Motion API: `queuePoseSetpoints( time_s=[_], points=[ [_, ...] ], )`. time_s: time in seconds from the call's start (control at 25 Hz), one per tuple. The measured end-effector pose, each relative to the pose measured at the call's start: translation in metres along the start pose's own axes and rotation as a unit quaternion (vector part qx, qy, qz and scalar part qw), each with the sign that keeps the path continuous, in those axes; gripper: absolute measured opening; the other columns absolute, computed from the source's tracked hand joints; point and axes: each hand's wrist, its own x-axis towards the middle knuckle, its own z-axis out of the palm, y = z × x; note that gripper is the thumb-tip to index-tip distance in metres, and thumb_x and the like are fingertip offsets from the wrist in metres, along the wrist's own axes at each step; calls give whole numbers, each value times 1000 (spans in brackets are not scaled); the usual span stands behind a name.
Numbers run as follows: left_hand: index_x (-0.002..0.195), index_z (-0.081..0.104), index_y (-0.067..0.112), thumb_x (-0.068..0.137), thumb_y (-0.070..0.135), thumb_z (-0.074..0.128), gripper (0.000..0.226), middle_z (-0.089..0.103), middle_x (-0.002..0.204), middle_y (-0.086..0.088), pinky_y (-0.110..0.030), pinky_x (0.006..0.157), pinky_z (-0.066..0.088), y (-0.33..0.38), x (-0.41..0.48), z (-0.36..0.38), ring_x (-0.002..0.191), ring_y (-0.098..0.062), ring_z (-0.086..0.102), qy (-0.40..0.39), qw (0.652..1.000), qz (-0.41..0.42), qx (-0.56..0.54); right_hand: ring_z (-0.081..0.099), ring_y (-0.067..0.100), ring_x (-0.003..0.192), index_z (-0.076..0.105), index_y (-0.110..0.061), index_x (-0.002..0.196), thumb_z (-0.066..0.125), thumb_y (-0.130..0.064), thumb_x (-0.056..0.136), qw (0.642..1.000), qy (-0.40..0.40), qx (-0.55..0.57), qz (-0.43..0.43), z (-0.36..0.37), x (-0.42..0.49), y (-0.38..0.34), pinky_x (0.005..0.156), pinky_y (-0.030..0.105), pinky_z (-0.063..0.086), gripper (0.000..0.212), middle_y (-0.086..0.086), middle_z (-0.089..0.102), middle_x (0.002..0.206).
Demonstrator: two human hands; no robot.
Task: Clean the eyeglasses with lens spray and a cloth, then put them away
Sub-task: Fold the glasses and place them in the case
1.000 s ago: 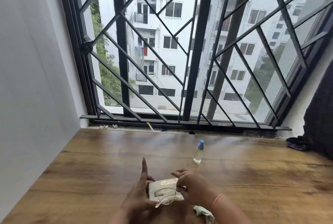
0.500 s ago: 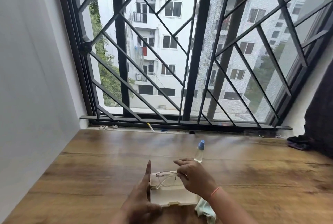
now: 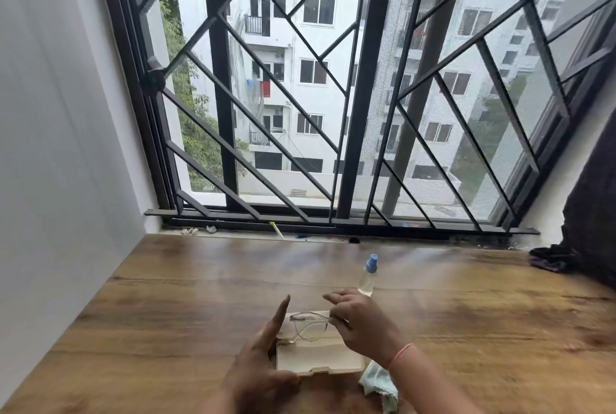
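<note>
Thin-framed eyeglasses (image 3: 308,327) hang over the far half of an open cream glasses case (image 3: 316,358) on the wooden table. My right hand (image 3: 361,322) pinches the frame at its right end. My left hand (image 3: 256,360) steadies the case's left side, thumb at its near edge and forefinger stretched out straight. A small clear spray bottle (image 3: 368,277) with a blue cap stands just beyond my right hand. A pale green cloth (image 3: 380,383) lies crumpled under my right forearm, beside the case's right corner.
The wooden table (image 3: 166,313) runs to a barred window (image 3: 333,96) at the back. A white wall (image 3: 60,147) closes the left side. Dark fabric (image 3: 550,260) lies at the far right, under a dark curtain. Small scraps sit on the sill (image 3: 276,230).
My right hand has lifted the eyeglasses off the near part of the case toward its far half. The case now lies open, and my left hand has stayed at its left side.
</note>
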Motion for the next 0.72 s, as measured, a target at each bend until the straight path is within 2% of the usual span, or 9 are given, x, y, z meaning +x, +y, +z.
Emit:
queuePoseSetpoints(
  time_s=[0.12,0.24,0.36,0.44,0.52,0.6,0.72],
  points=[
    [140,8,57,53,36,81,115,50,127,23,-1,83,41,1,1,0,106,21,49,-10,1000,-6,-27,56,21,119,68,-2,70,57,-5,83,1000,28,-2,-14,-1,-9,-6,99,15,35,17,10,66,120],
    [144,9,46,54,22,85,120,57,127,6,-17,92,48,2,1,1,107,2,60,-30,995,-12,-99,63,26,108,64,-8,58,67,0,72,994,94,-14,-50,5,-16,-17,91,24,48,16,10,71,110],
    [145,7,43,56,15,85,121,63,118,-1,-15,86,49,1,1,3,100,-2,65,-31,993,-9,-109,67,21,97,64,-19,49,79,-11,56,991,98,-86,-43,13,-20,-29,81,27,55,18,0,72,108],
    [144,9,46,56,14,83,119,64,111,2,-8,78,47,1,1,4,92,6,64,-25,995,-11,-99,66,17,97,64,-21,47,81,-22,52,990,87,-108,-14,17,-22,-35,84,25,51,18,-5,70,113],
    [144,9,45,57,12,83,119,63,115,4,-6,78,45,1,1,4,94,6,63,-24,995,-11,-96,64,17,102,64,-22,47,79,-26,53,989,87,-122,1,22,-23,-36,90,28,42,17,-5,68,118],
    [145,8,44,57,14,84,120,61,120,6,-8,83,45,-1,1,4,101,2,62,-30,994,-9,-101,63,18,107,63,-22,45,76,-26,54,986,89,-142,4,27,-24,-35,92,29,32,16,-4,66,121],
    [143,8,50,56,21,84,119,63,116,8,-18,90,49,-4,1,4,102,0,63,-29,996,-6,-86,62,18,110,61,-22,43,75,-26,52,984,89,-156,4,32,-26,-35,94,31,35,18,-5,65,122]
  ],
)
